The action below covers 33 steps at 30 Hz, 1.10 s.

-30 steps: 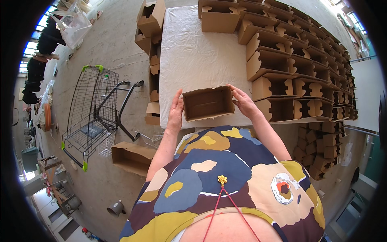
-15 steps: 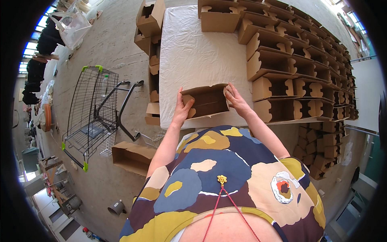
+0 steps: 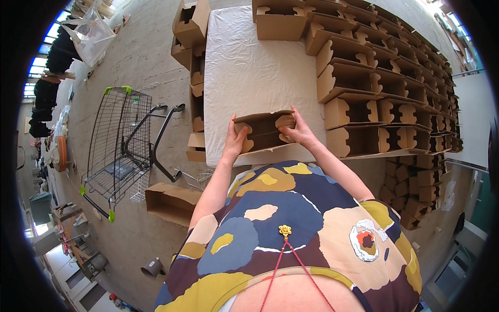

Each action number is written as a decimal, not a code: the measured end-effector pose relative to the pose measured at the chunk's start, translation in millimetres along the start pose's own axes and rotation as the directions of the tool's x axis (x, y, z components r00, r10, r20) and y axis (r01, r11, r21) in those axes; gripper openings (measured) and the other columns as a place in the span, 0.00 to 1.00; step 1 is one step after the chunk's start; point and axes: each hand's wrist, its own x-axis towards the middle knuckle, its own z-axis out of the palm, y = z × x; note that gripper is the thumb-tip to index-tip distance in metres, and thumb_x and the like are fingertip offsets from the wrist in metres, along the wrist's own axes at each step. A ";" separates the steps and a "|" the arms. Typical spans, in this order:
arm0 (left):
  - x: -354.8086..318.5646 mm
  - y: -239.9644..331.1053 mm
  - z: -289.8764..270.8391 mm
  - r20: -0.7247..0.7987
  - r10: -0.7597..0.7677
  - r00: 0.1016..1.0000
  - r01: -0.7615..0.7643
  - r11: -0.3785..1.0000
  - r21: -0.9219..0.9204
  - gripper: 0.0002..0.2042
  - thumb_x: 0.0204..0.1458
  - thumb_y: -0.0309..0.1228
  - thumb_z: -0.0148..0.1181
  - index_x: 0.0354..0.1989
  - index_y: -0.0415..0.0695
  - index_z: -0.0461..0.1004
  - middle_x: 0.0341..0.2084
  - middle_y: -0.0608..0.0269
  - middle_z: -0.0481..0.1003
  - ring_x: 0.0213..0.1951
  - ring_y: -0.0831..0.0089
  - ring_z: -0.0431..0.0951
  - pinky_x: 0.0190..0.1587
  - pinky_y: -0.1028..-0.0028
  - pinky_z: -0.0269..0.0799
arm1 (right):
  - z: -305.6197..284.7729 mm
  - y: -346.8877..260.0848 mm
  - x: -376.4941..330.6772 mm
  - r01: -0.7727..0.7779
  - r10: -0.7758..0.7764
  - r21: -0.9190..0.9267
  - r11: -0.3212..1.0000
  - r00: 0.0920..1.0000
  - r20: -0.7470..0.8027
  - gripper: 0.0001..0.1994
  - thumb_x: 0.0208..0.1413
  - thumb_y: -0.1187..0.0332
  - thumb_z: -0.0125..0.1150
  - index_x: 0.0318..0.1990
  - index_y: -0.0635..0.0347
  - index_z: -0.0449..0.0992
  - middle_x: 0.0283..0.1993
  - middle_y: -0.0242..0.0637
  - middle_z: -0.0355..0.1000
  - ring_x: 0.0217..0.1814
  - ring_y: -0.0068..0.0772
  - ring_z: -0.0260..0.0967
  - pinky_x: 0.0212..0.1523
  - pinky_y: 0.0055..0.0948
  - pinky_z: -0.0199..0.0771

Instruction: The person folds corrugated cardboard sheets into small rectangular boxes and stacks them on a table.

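Note:
A brown cardboard box (image 3: pixel 267 141), with its open side facing up, sits at the near edge of the white-covered table (image 3: pixel 249 67). My left hand (image 3: pixel 235 138) grips its left end, the thumb inside over a notched end flap. At the right end, my right hand (image 3: pixel 299 130) is closed on the box, its thumb pressing the other notched flap inward and its fingers along the outside. Both end flaps now stand folded in, and the inside holds nothing that I can see.
Rows of similar cardboard boxes (image 3: pixel 351 80) are stacked on the table's right side. More boxes (image 3: pixel 196 78) stand along its left edge. A wire shopping cart (image 3: pixel 122 140) and a single box (image 3: pixel 171 203) are on the floor to the left. Piled boxes (image 3: pixel 416 187) lie below right.
My right hand has moved inward, and its thumb has bent the right end flap into the box. The left hand keeps its grip at the left end.

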 end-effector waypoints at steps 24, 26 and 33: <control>-28.7 64.9 2.7 -0.151 0.202 0.968 -0.091 0.839 0.536 0.17 0.50 0.39 0.71 0.35 0.41 0.71 0.31 0.56 0.75 0.33 0.61 0.76 0.36 0.64 0.71 | -31.1 -89.8 -27.9 -0.008 -0.103 -0.496 0.868 0.975 -0.196 0.10 0.51 0.68 0.63 0.40 0.58 0.82 0.37 0.50 0.79 0.43 0.55 0.77 0.46 0.45 0.77; -36.5 78.3 6.1 -0.100 0.305 0.947 -0.183 0.768 0.614 0.16 0.51 0.39 0.71 0.31 0.42 0.71 0.26 0.56 0.74 0.28 0.59 0.75 0.31 0.62 0.69 | -35.1 -103.4 -19.8 0.013 -0.199 -0.518 0.855 0.931 -0.305 0.09 0.51 0.67 0.66 0.40 0.53 0.84 0.37 0.44 0.80 0.41 0.49 0.79 0.43 0.43 0.77; -50.7 97.2 9.2 0.143 0.055 0.988 -0.139 0.712 0.689 0.32 0.47 0.58 0.68 0.49 0.43 0.72 0.38 0.54 0.77 0.38 0.57 0.80 0.41 0.61 0.74 | -31.5 -91.8 21.9 0.085 -0.219 -0.654 0.752 0.967 -0.126 0.09 0.50 0.64 0.67 0.39 0.51 0.84 0.36 0.43 0.80 0.41 0.49 0.78 0.44 0.43 0.78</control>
